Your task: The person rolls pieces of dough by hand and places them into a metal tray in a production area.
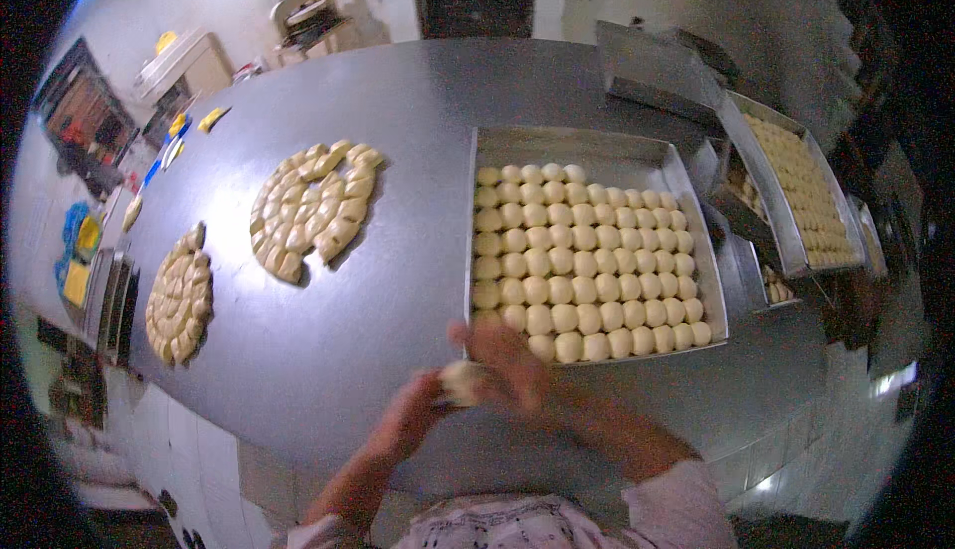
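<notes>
A pale dough ball (460,383) sits between my two hands, just in front of the near left corner of a metal tray. My left hand (416,412) closes round it from the left. From the right, my right hand (509,362) curls over the same ball; motion smears it somewhat, and its fingertips are partly hidden. Rows of smooth dough balls (587,263) stand close together in the tray (577,138), which shows bare metal along its far side. To the left lie two flat rounds of cut dough pieces: a larger round (310,209) with gaps and a smaller round (181,300).
Another tray (801,191) full of dough balls rests at the right on stacked trays, with an upended metal pan (657,82) behind. Small yellow and blue items (177,136) lie along the table's left edge. A press-like machine (306,14) stands beyond the metal table (428,91).
</notes>
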{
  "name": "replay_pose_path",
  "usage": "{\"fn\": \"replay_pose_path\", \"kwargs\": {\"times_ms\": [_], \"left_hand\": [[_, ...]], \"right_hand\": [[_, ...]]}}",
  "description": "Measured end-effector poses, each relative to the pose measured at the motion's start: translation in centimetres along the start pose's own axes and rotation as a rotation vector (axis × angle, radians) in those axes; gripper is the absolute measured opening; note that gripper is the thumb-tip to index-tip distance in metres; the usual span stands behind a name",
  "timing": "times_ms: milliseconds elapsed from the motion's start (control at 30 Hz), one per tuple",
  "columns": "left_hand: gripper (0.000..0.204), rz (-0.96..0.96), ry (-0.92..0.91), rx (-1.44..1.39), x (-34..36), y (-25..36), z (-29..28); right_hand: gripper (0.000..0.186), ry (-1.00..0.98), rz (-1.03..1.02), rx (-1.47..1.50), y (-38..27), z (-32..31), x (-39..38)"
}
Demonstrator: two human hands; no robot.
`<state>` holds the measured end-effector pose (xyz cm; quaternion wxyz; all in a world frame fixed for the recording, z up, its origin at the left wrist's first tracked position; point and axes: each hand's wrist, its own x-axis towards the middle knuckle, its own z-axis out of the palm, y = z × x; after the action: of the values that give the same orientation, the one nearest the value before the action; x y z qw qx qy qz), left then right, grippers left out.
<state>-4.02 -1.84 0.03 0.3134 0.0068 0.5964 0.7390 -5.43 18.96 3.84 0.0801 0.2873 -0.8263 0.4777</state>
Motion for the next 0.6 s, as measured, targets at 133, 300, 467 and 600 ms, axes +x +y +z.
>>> {"fn": "replay_pose_path", "kwargs": {"times_ms": [133,300,467,600], "left_hand": [[0.031,0.038,-0.340,0.355,1.5,1.7,-0.3],[0.033,0.675,0.719,1.032,9.3,3.5,-13.8],[0.058,0.551,0.820,1.348,16.2,5.8,-19.7],[0.057,0.430,0.819,1.309,15.8,6.3,-19.7]], "right_hand": [[0.027,0.200,0.642,0.292,-1.3,3.1,-9.1],[0.037,0.283,0.810,-0.641,-3.2,2.2,-21.3],[0.039,0.527,0.977,-1.003,2.3,1.8,-16.0],[0.032,0.456,0.769,-0.682,-0.2,6.8,-19.1]]}}
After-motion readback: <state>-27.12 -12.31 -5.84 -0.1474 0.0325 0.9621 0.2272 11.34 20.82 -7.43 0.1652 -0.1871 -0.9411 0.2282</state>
